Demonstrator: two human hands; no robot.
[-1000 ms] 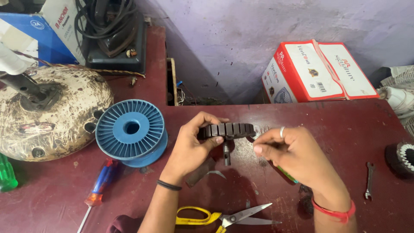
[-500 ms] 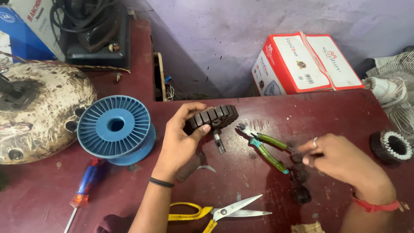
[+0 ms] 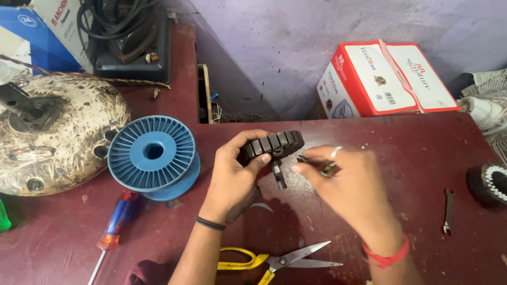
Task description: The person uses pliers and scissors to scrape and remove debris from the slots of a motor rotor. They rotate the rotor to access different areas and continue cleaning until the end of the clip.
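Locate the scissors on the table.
In the head view, the yellow-handled scissors lie at the bottom centre on the maroon table, between the person's forearms.

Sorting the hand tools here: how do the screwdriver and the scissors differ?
The screwdriver has a blue and orange handle; the scissors have yellow handles. The screwdriver lies left of the left hand, the scissors nearer the right hand. The scissors' blades are parted. Both lie flat on the maroon table.
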